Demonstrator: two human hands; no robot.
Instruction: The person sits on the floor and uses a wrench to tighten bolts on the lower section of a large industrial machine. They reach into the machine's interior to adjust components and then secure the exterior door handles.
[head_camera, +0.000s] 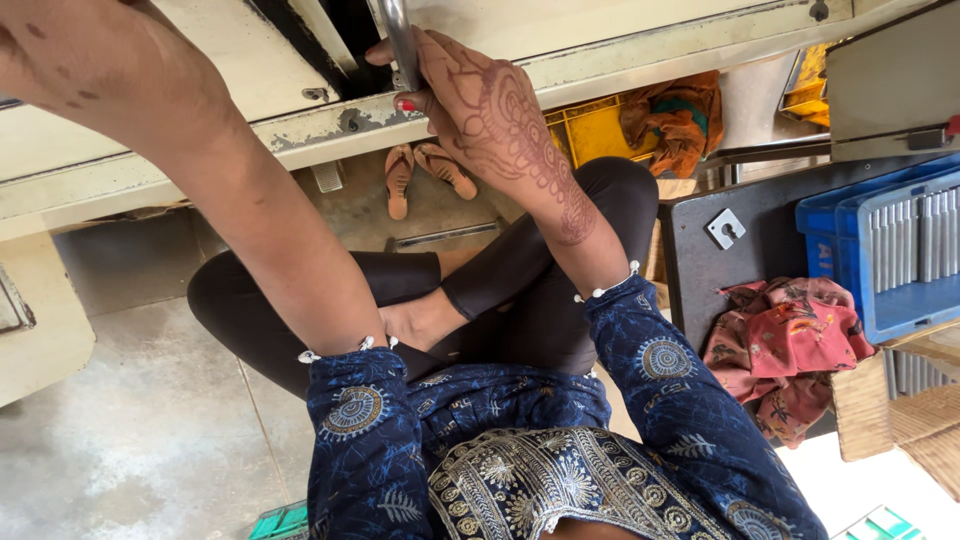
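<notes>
My right hand (478, 95), patterned with henna, is closed around a shiny metal lever (398, 40) that rises out of a slot in a cream-painted machine frame (620, 55) at the top of the view. My left forearm reaches up and to the left; my left hand (55, 55) is mostly cut off by the upper left corner, so what it holds is hidden. I sit cross-legged below, in dark leggings and a blue patterned top.
A pair of sandals (425, 172) lies on the concrete floor under the frame. At right are a blue crate (850, 270) of grey metal parts, a pink cloth (790, 345), a dark block with a small metal plate (726, 228), and a yellow crate (600, 130).
</notes>
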